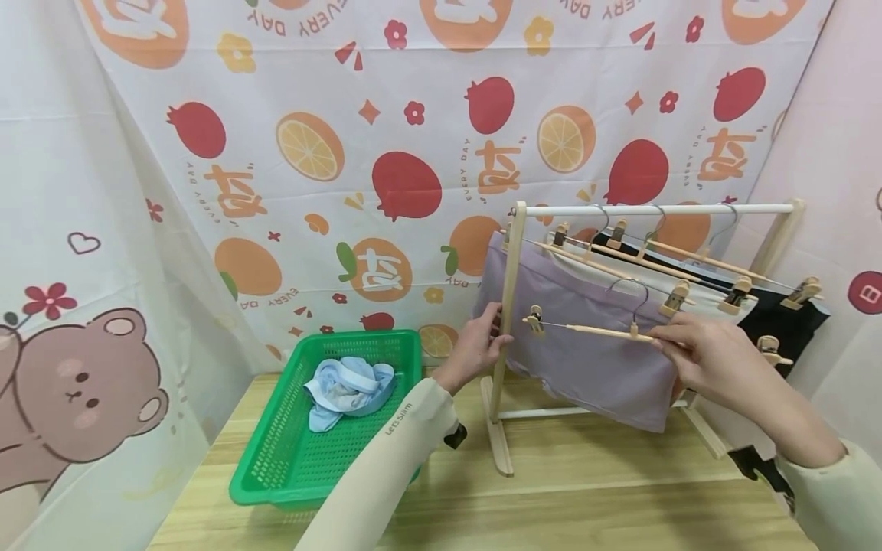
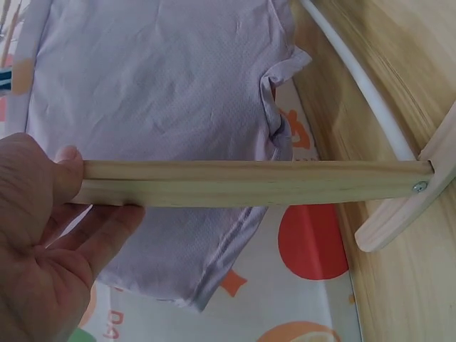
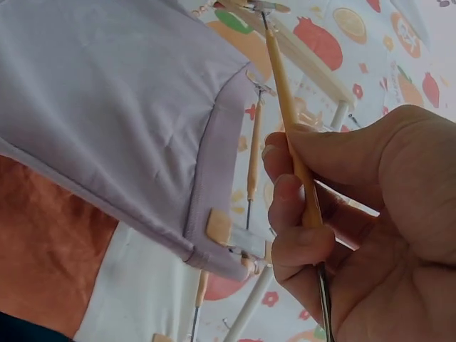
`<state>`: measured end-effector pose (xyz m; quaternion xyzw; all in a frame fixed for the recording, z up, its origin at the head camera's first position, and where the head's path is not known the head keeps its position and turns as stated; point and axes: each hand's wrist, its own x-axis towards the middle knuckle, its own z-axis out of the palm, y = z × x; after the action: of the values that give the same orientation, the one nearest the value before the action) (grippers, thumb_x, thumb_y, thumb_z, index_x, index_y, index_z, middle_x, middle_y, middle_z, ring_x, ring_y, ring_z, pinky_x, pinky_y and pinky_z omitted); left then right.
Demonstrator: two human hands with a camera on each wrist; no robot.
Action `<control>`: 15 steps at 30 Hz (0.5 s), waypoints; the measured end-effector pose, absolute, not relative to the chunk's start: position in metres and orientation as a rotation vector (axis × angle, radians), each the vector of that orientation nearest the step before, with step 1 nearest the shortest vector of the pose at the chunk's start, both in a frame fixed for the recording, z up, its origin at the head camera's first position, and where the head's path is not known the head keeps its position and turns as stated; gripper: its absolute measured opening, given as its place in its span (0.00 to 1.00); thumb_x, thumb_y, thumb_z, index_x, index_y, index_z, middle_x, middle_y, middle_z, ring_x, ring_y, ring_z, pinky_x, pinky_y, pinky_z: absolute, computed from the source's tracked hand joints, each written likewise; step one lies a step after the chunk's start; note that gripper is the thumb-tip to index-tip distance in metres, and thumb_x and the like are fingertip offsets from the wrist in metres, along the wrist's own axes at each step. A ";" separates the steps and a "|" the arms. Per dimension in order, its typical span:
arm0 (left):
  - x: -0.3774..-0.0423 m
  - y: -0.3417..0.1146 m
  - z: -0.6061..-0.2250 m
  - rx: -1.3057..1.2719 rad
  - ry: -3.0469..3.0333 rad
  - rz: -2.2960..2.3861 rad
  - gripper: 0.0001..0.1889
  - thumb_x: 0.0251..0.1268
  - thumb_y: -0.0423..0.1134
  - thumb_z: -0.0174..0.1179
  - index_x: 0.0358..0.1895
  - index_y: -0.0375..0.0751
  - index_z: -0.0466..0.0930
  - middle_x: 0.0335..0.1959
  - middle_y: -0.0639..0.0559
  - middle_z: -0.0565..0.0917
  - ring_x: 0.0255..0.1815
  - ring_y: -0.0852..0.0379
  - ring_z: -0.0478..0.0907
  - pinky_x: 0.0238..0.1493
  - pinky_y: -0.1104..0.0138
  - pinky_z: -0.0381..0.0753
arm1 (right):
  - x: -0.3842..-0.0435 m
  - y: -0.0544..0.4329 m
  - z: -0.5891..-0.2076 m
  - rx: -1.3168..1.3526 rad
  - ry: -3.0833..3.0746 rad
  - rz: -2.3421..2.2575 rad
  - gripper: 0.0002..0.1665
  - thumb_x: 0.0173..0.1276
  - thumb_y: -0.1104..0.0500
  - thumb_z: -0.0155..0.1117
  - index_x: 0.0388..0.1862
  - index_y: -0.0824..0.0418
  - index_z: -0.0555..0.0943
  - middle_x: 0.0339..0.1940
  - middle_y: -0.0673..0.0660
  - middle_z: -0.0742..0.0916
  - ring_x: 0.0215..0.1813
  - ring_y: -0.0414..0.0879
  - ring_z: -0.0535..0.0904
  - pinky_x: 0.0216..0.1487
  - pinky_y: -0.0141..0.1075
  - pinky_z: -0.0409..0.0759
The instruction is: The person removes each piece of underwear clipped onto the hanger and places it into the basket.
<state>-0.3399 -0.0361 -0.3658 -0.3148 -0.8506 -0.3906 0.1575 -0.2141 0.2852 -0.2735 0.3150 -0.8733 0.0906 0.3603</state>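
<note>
My left hand (image 1: 475,344) grips the near wooden upright (image 1: 511,283) of a small clothes rack, thumb and fingers on either side of the post (image 2: 256,183) in the left wrist view. The right hand (image 1: 717,360) holds a wooden clip hanger (image 1: 596,331) by its bar, fingers wrapped round it in the right wrist view. No garment hangs from that hanger; its metal hook points up. Just behind it, lavender shorts (image 1: 586,360) hang by their waistband from clips on another hanger. Those shorts (image 3: 121,107) show to the left of my right hand in its wrist view.
A white rail (image 1: 689,209) tops the rack, carrying several hangers with white, rust (image 3: 50,235) and black garments (image 1: 785,329) behind the lavender shorts. Left of the rack, a green basket (image 1: 265,428) contains a crumpled light-blue garment (image 1: 351,386). A patterned curtain (image 1: 262,69) hangs behind the wooden table (image 1: 551,505).
</note>
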 end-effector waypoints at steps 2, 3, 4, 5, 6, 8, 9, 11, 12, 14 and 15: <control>-0.339 -0.035 -0.366 -0.898 -2.432 -1.117 0.22 0.71 0.30 0.60 0.65 0.36 0.67 0.47 0.37 0.86 0.47 0.45 0.87 0.49 0.59 0.88 | -0.216 0.282 -0.268 0.786 -2.283 0.211 0.13 0.51 0.71 0.76 0.36 0.61 0.91 0.28 0.50 0.88 0.24 0.29 0.67 0.23 0.27 0.65; -0.339 -0.035 -0.366 -0.896 -2.428 -1.114 0.22 0.71 0.30 0.60 0.65 0.36 0.67 0.47 0.38 0.86 0.47 0.45 0.87 0.49 0.58 0.88 | -0.218 0.280 -0.264 0.773 -2.300 0.199 0.12 0.52 0.71 0.75 0.37 0.61 0.91 0.29 0.52 0.89 0.24 0.31 0.69 0.23 0.29 0.66; -0.339 -0.035 -0.366 -0.895 -2.424 -1.110 0.22 0.71 0.30 0.60 0.65 0.37 0.68 0.46 0.38 0.86 0.46 0.46 0.87 0.48 0.59 0.88 | -0.219 0.278 -0.261 0.754 -2.324 0.188 0.11 0.54 0.71 0.75 0.37 0.62 0.91 0.30 0.53 0.89 0.24 0.33 0.70 0.23 0.30 0.66; -0.338 -0.035 -0.367 -0.893 -2.422 -1.108 0.22 0.72 0.30 0.60 0.65 0.37 0.68 0.46 0.38 0.86 0.46 0.46 0.87 0.48 0.58 0.88 | -0.221 0.276 -0.257 0.735 -2.349 0.178 0.11 0.55 0.70 0.73 0.38 0.62 0.91 0.31 0.53 0.90 0.25 0.35 0.72 0.24 0.31 0.67; -0.338 -0.035 -0.367 -0.892 -2.422 -1.106 0.22 0.72 0.30 0.60 0.65 0.37 0.68 0.46 0.38 0.86 0.46 0.46 0.87 0.48 0.58 0.88 | -0.222 0.273 -0.253 0.717 -2.374 0.174 0.11 0.56 0.70 0.73 0.38 0.62 0.91 0.32 0.54 0.90 0.25 0.37 0.73 0.24 0.32 0.67; -0.338 -0.035 -0.367 -0.891 -2.424 -1.102 0.22 0.72 0.31 0.60 0.65 0.37 0.67 0.46 0.39 0.86 0.46 0.46 0.87 0.48 0.58 0.88 | -0.226 0.268 -0.245 0.690 -2.406 0.162 0.11 0.58 0.69 0.71 0.39 0.62 0.91 0.30 0.53 0.90 0.26 0.40 0.73 0.25 0.33 0.67; -0.338 -0.035 -0.367 -0.890 -2.427 -1.101 0.22 0.72 0.31 0.60 0.65 0.37 0.67 0.47 0.39 0.86 0.46 0.46 0.87 0.48 0.58 0.88 | -0.227 0.265 -0.241 0.673 -2.425 0.167 0.10 0.59 0.69 0.71 0.40 0.62 0.91 0.29 0.53 0.89 0.25 0.40 0.72 0.25 0.34 0.66; -0.338 -0.035 -0.368 -0.887 -2.432 -1.104 0.22 0.72 0.31 0.60 0.66 0.37 0.67 0.47 0.39 0.86 0.47 0.46 0.87 0.48 0.59 0.88 | -0.231 0.259 -0.234 0.647 -2.456 0.169 0.09 0.61 0.68 0.70 0.40 0.60 0.91 0.27 0.51 0.87 0.25 0.41 0.71 0.26 0.34 0.65; -0.339 -0.035 -0.368 -0.885 -2.434 -1.103 0.22 0.72 0.32 0.60 0.66 0.38 0.67 0.47 0.39 0.86 0.47 0.46 0.87 0.48 0.59 0.88 | -0.233 0.256 -0.230 0.639 -2.464 0.168 0.08 0.62 0.67 0.69 0.38 0.59 0.91 0.25 0.51 0.86 0.25 0.42 0.70 0.26 0.35 0.65; -0.339 -0.035 -0.369 -0.883 -2.433 -1.108 0.22 0.73 0.32 0.59 0.66 0.38 0.67 0.47 0.39 0.86 0.47 0.46 0.87 0.48 0.59 0.88 | -0.238 0.250 -0.223 0.636 -2.474 0.160 0.08 0.63 0.68 0.67 0.33 0.58 0.90 0.21 0.51 0.82 0.24 0.43 0.69 0.27 0.36 0.63; -0.339 -0.035 -0.369 -0.880 -2.435 -1.109 0.22 0.73 0.32 0.59 0.66 0.38 0.67 0.48 0.39 0.86 0.48 0.46 0.87 0.48 0.59 0.88 | -0.240 0.248 -0.220 0.632 -2.477 0.161 0.08 0.64 0.68 0.66 0.31 0.58 0.89 0.21 0.51 0.81 0.24 0.44 0.69 0.27 0.37 0.63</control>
<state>-0.3388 -0.0347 -0.3690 -0.3083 -0.8531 -0.3886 0.1618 -0.2396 0.2476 -0.2202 0.2365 -0.9266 0.0603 0.2860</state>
